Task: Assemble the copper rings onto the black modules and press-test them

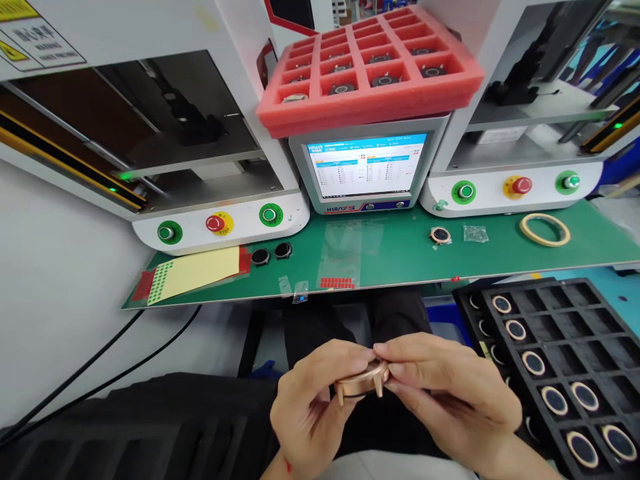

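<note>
A rose-gold watch case [359, 384] is pinched by both hands [316, 390]; similar cases [533, 363] are already seated in the black tray [556, 327]

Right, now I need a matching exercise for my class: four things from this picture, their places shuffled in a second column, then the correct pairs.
Things
1. Rose-gold metal watch case
2. Pinkish-red foam tray
3. Cream-coloured tape ring
4. Pale yellow paper sheet

Places
A. Above the grey-framed screen
B. Left end of the green tabletop
C. Held by left hand and right hand
D. Right part of the tabletop

Pairs: 1-C, 2-A, 3-D, 4-B
</note>
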The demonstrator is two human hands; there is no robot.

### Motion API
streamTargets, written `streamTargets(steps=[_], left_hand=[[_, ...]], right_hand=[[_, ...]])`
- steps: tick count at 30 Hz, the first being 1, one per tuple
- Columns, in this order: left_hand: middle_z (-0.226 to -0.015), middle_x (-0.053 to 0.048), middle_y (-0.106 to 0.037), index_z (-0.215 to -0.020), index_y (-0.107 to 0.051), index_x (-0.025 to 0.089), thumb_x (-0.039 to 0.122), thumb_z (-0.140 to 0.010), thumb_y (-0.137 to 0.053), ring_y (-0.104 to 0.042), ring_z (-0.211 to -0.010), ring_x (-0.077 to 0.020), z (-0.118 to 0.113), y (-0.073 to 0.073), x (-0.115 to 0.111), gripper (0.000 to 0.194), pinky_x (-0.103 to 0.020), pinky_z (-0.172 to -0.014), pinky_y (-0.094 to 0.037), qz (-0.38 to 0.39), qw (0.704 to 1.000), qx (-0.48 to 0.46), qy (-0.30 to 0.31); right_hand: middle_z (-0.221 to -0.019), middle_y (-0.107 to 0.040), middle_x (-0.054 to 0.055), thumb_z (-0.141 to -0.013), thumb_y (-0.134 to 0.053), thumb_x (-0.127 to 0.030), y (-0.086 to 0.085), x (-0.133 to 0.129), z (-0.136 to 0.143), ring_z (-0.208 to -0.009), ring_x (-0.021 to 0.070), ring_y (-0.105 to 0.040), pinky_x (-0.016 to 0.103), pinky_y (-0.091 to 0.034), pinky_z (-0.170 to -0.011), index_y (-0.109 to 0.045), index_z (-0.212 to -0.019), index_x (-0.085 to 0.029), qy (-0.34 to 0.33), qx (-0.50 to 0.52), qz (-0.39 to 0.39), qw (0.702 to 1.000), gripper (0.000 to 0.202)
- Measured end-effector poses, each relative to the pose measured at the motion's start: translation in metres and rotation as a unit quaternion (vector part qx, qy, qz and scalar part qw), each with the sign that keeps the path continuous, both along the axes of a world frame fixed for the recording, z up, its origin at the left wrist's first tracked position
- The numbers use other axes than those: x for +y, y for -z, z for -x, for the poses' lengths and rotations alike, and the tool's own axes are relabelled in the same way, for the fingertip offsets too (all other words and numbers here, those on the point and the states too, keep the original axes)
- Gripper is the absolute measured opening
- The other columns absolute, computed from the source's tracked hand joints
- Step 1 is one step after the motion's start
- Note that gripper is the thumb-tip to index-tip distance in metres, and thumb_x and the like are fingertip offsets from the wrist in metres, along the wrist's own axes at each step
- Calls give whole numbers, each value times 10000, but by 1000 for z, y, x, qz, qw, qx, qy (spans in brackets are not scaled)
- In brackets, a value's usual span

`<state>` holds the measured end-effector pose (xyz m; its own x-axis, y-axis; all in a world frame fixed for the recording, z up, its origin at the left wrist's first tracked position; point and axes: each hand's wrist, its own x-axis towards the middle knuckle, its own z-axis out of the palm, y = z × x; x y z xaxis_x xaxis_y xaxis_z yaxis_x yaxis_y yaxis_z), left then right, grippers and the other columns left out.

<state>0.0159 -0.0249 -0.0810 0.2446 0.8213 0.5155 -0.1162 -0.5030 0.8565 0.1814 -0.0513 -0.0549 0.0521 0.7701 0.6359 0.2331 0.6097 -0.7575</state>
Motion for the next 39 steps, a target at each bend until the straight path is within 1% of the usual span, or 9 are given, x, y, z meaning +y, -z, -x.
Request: streamTargets(steps=[9, 15, 19, 23, 27, 30, 32, 34, 39], left_hand=[[-964, -31, -752, -1150, -681, 243, 169, -918, -608, -704, -879, -174, -2, 3, -5, 254, -264, -755, -577, -13, 998, 31, -51], [-961, -26, -758, -1103, -693, 248, 127, -902, -607, -721, -811, -160, -9, -5, -7, 250, -227, -702, -576, 26, 990, 87, -104], [-916, 1, -759, -1051, -702, 255, 132, -892, -632, -723, -768, -137, -15, -11, -7, 213, -200, -687, -570, 79, 988, 91, -94], [-960, 5, -760, -1078, -697, 255, 127, -893, -631, -728, -800, -137, -19, -9, -8, 235, -215, -740, -580, 83, 987, 82, -112], [-971, -6, -763, -1048, -700, 222, 121, -903, -615, -729, -859, -137, -20, -5, 2, 196, -220, -798, -583, 72, 975, 59, -201], [-957, -9, -764, -1046, -694, 196, 129, -915, -600, -729, -873, -136, -21, -3, 13, 174, -232, -822, -586, 55, 956, 8, -287], [-970, 2, -763, -1074, -687, 208, 114, -909, -604, -723, -888, -127, -21, -4, 17, 207, -226, -840, -579, 40, 957, 1, -288], [-1001, 6, -759, -1102, -677, 221, 79, -899, -601, -717, -908, -124, -21, -5, 18, 259, -222, -851, -572, 22, 963, 28, -268], [-1010, -12, -748, -1141, -663, 212, 51, -868, -616, -710, -896, -142, -18, -9, 15, 320, -235, -830, -570, -38, 955, 122, -269]], right_hand=[[-884, -786, 68, -841, -637, -43, -5, 1, -1, -801, 190, -764, 262, -647, -701, -676, -935, -217, 29, -28, 25, 999, 202], [-1048, -763, 108, -796, -602, 9, 7, -6, -1, -964, 231, -740, 333, -642, -801, -639, -1028, -216, 106, -157, -31, 981, 326], [-1112, -737, 113, -793, -604, 27, 18, -14, 3, -1039, 208, -708, 319, -617, -872, -613, -1064, -204, 123, -146, -2, 982, 356], [-1193, -701, 96, -809, -612, 17, 27, -18, 7, -1081, 214, -677, 368, -598, -906, -600, -1110, -226, 132, -125, 24, 983, 387], [-1241, -674, 81, -788, -611, 32, 25, -23, 11, -1099, 210, -664, 340, -575, -929, -622, -1067, -231, 148, -113, 30, 982, 383], [-1127, -721, 91, -827, -588, 4, 18, -23, 20, -1025, 212, -702, 309, -606, -823, -631, -1013, -225, 62, -23, 83, 994, 298], [-911, -759, 62, -862, -620, -68, 13, -23, 30, -832, 198, -741, 279, -619, -670, -634, -979, -231, -40, 54, 146, 987, 201], [-708, -736, 9, -857, -683, -151, 11, -22, 40, -617, 158, -713, 239, -589, -559, -644, -886, -227, -100, 93, 206, 969, 90], [-597, -709, -2, -827, -704, -184, 13, -20, 50, -531, 116, -667, 197, -554, -546, -656, -741, -188, -110, 129, 293, 941, 100]])
